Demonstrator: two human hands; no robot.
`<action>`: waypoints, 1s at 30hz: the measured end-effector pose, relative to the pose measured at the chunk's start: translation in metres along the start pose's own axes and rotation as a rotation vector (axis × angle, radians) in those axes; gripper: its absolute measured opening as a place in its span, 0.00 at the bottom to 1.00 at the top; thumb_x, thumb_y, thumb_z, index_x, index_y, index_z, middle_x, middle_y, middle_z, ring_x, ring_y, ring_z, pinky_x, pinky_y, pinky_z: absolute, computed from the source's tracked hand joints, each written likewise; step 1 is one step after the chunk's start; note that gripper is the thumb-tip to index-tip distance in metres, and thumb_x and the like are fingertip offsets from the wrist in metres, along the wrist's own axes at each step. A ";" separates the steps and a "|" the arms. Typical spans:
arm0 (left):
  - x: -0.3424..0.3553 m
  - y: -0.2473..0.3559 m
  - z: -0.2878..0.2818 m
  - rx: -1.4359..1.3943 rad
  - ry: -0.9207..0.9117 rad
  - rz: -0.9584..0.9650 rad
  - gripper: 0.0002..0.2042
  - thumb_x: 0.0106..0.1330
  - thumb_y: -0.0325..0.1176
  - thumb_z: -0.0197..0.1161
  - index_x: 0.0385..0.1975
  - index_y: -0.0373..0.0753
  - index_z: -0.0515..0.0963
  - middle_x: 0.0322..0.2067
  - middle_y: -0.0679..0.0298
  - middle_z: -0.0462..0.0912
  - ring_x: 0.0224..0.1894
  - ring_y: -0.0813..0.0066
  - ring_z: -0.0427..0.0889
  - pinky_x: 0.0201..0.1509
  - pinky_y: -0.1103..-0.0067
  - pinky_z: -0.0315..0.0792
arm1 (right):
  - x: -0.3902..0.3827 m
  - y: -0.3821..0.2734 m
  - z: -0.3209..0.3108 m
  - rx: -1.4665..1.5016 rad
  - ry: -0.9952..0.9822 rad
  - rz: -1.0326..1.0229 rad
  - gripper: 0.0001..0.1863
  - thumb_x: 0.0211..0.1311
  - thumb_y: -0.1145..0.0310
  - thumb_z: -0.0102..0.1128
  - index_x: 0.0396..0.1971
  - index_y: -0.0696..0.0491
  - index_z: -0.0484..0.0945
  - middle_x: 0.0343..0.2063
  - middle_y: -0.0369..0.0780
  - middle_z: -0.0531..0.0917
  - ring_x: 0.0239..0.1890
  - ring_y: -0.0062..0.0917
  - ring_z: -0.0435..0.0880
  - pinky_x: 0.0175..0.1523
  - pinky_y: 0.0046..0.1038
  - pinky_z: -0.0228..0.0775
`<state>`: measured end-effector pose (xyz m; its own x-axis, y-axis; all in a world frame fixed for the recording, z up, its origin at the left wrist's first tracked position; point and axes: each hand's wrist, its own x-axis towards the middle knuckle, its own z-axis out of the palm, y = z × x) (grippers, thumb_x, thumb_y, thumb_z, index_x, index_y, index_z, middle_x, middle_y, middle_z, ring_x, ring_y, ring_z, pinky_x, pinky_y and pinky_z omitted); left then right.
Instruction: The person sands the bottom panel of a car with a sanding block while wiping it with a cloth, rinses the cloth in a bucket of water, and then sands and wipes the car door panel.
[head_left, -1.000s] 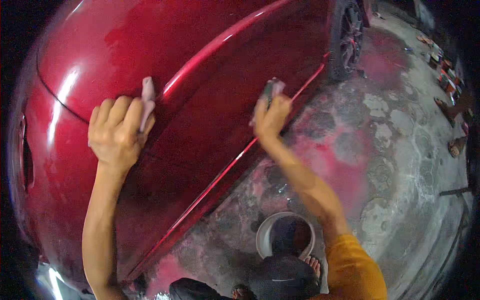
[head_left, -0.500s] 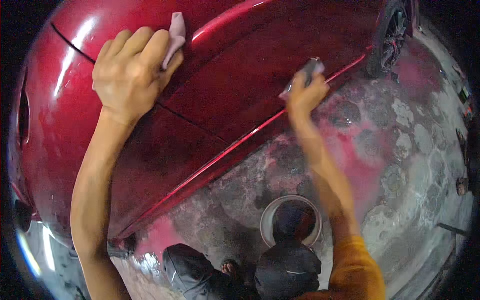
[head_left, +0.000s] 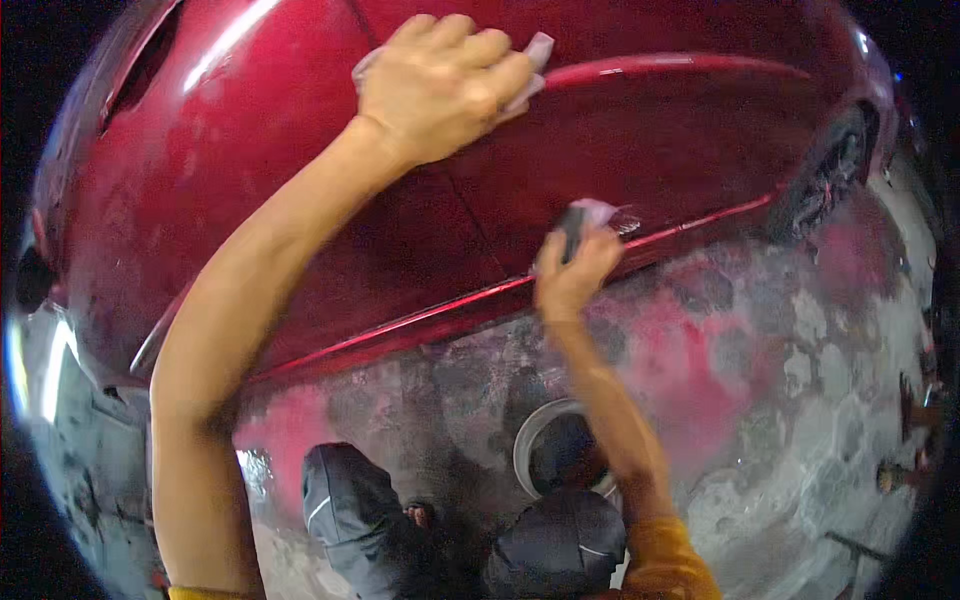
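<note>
A glossy red car [head_left: 300,180] fills the upper part of the view, its side panels facing me. My left hand [head_left: 435,95] is closed over a pale pink cloth [head_left: 538,58] against the upper side of the car; the cloth pokes out at both edges of the fist. Lower down, by the bright red sill line, my right hand [head_left: 580,275] grips a dark grey block [head_left: 571,230]. A light pink sheet [head_left: 598,210] shows along the block's far side, though motion blur hides whether it is cloth or paper.
A round bucket [head_left: 522,450] with a pale rim stands on the floor by my right knee, dark inside. Pink and grey stains cover the concrete floor [head_left: 690,370]. The car's wheel [head_left: 835,170] is at the right, and a dark rod [head_left: 855,545] lies at lower right.
The view has swung, so the car sits at a flatter angle. My left hand has moved right across the panel with the cloth. My right hand appears lower and slightly left, still gripping the block.
</note>
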<state>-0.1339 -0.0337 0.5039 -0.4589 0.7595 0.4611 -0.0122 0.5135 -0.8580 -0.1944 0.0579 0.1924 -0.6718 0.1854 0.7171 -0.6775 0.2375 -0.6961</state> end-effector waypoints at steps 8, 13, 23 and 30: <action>-0.039 0.026 -0.028 -0.074 0.114 0.015 0.09 0.55 0.40 0.70 0.31 0.48 0.79 0.27 0.72 0.73 0.29 0.72 0.72 0.30 0.74 0.65 | -0.015 0.022 0.002 -0.018 0.031 0.043 0.25 0.59 0.65 0.69 0.52 0.63 0.74 0.50 0.54 0.73 0.54 0.49 0.72 0.61 0.47 0.64; -0.095 0.054 -0.038 -0.013 0.053 -0.109 0.10 0.52 0.39 0.71 0.29 0.46 0.77 0.26 0.71 0.71 0.29 0.72 0.72 0.30 0.74 0.65 | -0.017 0.014 0.011 0.116 -0.091 -0.100 0.28 0.58 0.66 0.71 0.55 0.63 0.72 0.52 0.54 0.71 0.56 0.50 0.71 0.62 0.47 0.64; -0.273 0.073 -0.060 0.147 -0.070 -0.411 0.12 0.49 0.40 0.75 0.29 0.47 0.79 0.30 0.72 0.77 0.29 0.72 0.73 0.30 0.74 0.66 | -0.047 -0.043 0.082 0.145 -0.009 -0.381 0.29 0.54 0.73 0.72 0.57 0.61 0.74 0.56 0.56 0.69 0.56 0.49 0.71 0.60 0.48 0.66; -0.269 0.080 -0.052 0.129 0.024 -0.528 0.11 0.49 0.40 0.74 0.28 0.48 0.79 0.27 0.73 0.73 0.27 0.73 0.72 0.30 0.74 0.65 | -0.009 -0.049 0.053 0.122 -0.094 -0.876 0.27 0.52 0.70 0.73 0.54 0.58 0.79 0.55 0.56 0.74 0.53 0.52 0.74 0.54 0.49 0.68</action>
<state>0.0344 -0.1760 0.3225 -0.3404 0.4215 0.8405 -0.3447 0.7757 -0.5286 -0.1711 -0.0064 0.2188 0.0846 -0.0953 0.9918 -0.9833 0.1527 0.0986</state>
